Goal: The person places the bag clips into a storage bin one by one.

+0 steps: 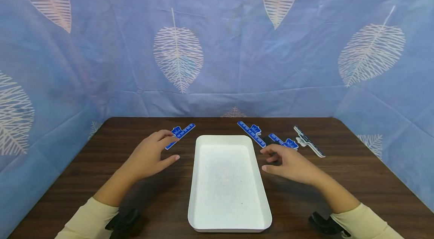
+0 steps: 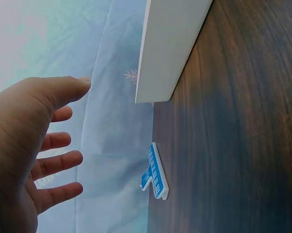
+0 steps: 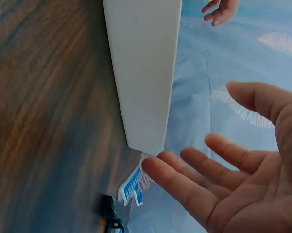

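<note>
My left hand [image 1: 152, 156] hovers left of a white tray [image 1: 198, 178], fingers spread and holding nothing. Close beyond its fingertips, a blue clip with a piano-key pattern [image 1: 186, 130] lies on the table, partly hidden by the fingers in the head view; the left wrist view shows the blue clip [image 2: 157, 172] whole. To the right of the tray, my right hand [image 1: 288, 163] is loosely bent and holds nothing. Just past it lie a blue clip [image 1: 251, 133] by the tray's far corner and another blue clip [image 1: 283, 141], partly covered by the hand.
A white clip with black markings [image 1: 309, 141] lies farther right on the dark wooden table [image 1: 162, 209]. A black piece [image 1: 268, 140] sits between the two right-hand blue clips. A blue cloth with white leaf prints [image 1: 217, 62] hangs behind the table.
</note>
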`<move>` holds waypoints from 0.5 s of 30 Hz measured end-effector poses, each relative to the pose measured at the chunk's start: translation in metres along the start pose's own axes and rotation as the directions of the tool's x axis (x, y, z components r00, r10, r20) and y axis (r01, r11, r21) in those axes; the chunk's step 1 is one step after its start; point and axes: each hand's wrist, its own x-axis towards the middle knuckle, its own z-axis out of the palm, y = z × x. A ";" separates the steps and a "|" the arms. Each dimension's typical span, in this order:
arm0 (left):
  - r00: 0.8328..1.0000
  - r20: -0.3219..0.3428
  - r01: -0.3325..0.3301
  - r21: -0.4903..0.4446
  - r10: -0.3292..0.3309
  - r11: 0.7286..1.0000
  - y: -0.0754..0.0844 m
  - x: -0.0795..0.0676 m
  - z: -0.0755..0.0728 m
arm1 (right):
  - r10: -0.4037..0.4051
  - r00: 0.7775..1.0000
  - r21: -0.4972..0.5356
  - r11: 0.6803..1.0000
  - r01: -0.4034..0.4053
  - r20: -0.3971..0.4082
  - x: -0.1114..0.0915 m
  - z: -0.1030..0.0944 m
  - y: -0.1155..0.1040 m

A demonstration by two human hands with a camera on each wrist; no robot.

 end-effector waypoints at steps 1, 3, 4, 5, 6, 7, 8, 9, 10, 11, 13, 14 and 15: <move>1.000 -0.005 -0.001 -0.007 0.000 1.000 -0.001 0.000 0.001 | 0.014 1.000 0.016 1.000 -0.014 -0.004 0.001 0.001 0.000; 1.000 -0.013 0.004 -0.018 -0.004 1.000 -0.002 0.000 0.003 | 0.036 0.999 0.056 0.998 -0.035 -0.010 0.002 0.002 0.001; 1.000 -0.016 0.008 -0.024 -0.009 1.000 -0.002 0.001 0.004 | 0.048 0.999 0.077 0.996 -0.047 -0.017 0.003 0.003 0.001; 1.000 -0.018 0.016 -0.029 -0.016 0.999 -0.002 0.001 0.004 | 0.062 0.998 0.103 0.993 -0.060 -0.021 0.003 0.004 0.001; 1.000 -0.018 0.023 -0.034 -0.023 0.999 -0.003 0.002 0.005 | 0.074 0.997 0.132 0.989 -0.070 -0.023 0.004 0.005 0.001; 0.999 -0.019 0.031 -0.037 -0.031 0.999 -0.004 0.002 0.006 | 0.087 0.996 0.163 0.983 -0.083 -0.022 0.004 0.006 0.002; 0.999 -0.019 0.038 -0.041 -0.038 0.998 -0.005 0.002 0.007 | 0.100 0.995 0.197 0.976 -0.094 -0.020 0.005 0.007 0.002; 0.999 -0.019 0.044 -0.048 -0.045 0.998 -0.006 0.003 0.007 | 0.110 0.994 0.230 0.968 -0.103 -0.016 0.005 0.009 0.003; 0.998 -0.019 0.051 -0.054 -0.052 0.997 -0.007 0.003 0.008 | 0.118 0.993 0.261 0.959 -0.111 -0.011 0.006 0.010 0.003; 0.998 -0.020 0.057 -0.058 -0.059 0.997 -0.009 0.003 0.009 | 0.125 0.992 0.295 0.948 -0.119 -0.002 0.006 0.011 0.004; 0.997 -0.023 0.067 -0.063 -0.069 0.996 -0.012 0.003 0.011 | 0.139 0.990 0.348 0.928 -0.136 0.018 0.007 0.013 0.005; 0.997 -0.023 0.072 -0.067 -0.074 0.995 -0.013 0.003 0.011 | 0.145 0.989 0.370 0.917 -0.145 0.029 0.008 0.014 0.005; 0.997 -0.024 0.078 -0.067 -0.079 0.995 -0.014 0.003 0.012 | 0.152 0.988 0.391 0.907 -0.155 0.038 0.009 0.015 0.005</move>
